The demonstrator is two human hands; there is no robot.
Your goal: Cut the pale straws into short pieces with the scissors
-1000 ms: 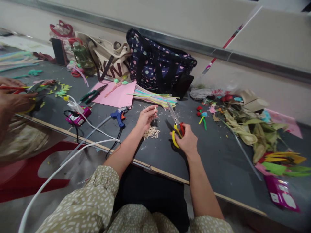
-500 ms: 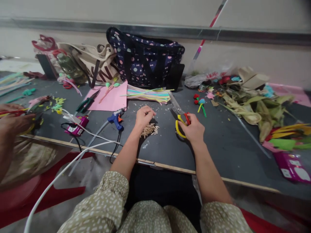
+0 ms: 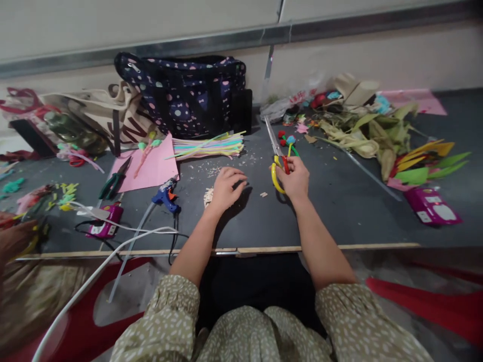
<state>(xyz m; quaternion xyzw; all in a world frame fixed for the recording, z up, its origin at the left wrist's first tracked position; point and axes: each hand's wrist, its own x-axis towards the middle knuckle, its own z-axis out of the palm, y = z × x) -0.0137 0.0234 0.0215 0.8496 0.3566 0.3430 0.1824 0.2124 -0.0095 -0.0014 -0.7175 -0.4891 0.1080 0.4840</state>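
My right hand grips a pair of scissors with yellow and red handles, its long blades pointing away from me. Empty, with fingers apart, my left hand hovers low over the dark table. Beside its left edge lies a small pile of pale tan pieces, partly hidden by the hand. A couple of loose tan bits rest between my two hands. Just past the blades are pipe-cleaner flowers in red, blue and green.
A bundle of pastel pipe cleaners lies before a dark patterned bag. To the left are a blue glue gun, green-handled pliers and a purple box. Dried husks heap at right. Another person's hand works far left.
My left hand has come off the tan pile, its fingers now spread, and sits to the pile's right. The scissors stay in my right hand. The view has turned right.
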